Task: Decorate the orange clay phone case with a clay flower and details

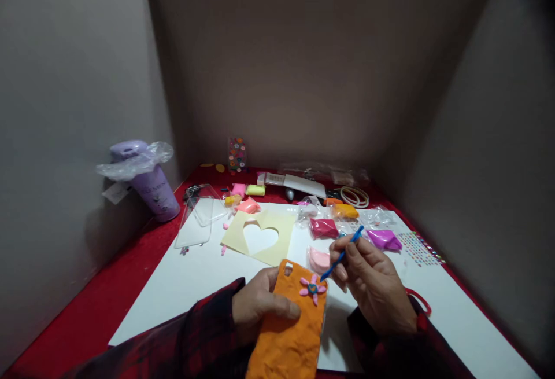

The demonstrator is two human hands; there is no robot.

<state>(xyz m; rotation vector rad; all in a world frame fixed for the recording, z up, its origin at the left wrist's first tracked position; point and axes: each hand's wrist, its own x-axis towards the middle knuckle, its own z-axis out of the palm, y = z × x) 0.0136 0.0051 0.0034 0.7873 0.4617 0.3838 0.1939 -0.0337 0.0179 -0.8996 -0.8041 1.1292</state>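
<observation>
Phone case (pixel 289 338) is gripped in left hand (pixel 256 305), right hand (pixel 376 287) pinching a blue tool (pixel 333 265).

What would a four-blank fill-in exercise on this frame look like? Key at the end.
1. The left hand holds a phone case whose covering is coloured ____.
2. The right hand holds a slim tool coloured ____.
3. The petals of the flower on the phone case are coloured ____.
4. The opening cut in the yellow paper is shaped like a ____.

Missing words: orange; blue; pink; heart.
</observation>
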